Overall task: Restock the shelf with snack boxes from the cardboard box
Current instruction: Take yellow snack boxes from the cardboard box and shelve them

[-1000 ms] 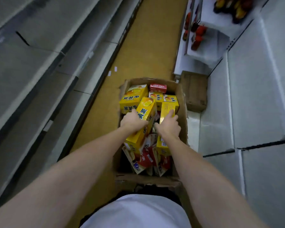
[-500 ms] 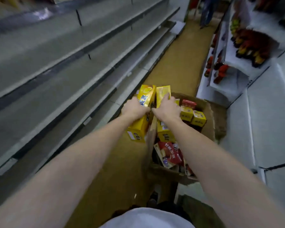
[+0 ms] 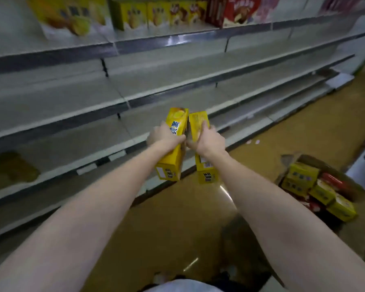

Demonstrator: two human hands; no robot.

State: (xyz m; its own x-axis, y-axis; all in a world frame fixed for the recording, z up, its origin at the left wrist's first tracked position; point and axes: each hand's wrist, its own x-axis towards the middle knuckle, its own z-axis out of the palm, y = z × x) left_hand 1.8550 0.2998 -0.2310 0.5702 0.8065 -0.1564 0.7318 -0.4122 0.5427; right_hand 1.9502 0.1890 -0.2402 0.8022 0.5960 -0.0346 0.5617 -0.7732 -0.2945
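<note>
My left hand point(image 3: 163, 137) grips a long yellow snack box point(image 3: 173, 157) around its middle. My right hand point(image 3: 208, 141) grips a second yellow snack box point(image 3: 199, 125) right beside it; the two boxes touch side by side. Both are held in the air in front of the grey shelf unit point(image 3: 135, 98), at the level of its lower shelves. The cardboard box point(image 3: 291, 160) stands on the floor at the right, with several yellow boxes point(image 3: 301, 175) and red packs point(image 3: 333, 181) inside.
The top shelf carries a row of yellow and red snack boxes point(image 3: 156, 14). The shelves below it are bare and grey. A dark yellowish object point(image 3: 11, 168) lies blurred on a low shelf at the left. The aisle floor point(image 3: 303, 131) is tan.
Both hands lifted the two yellow boxes out of the cardboard box and carried them left toward the shelf. The view turned from the aisle to face the shelves.
</note>
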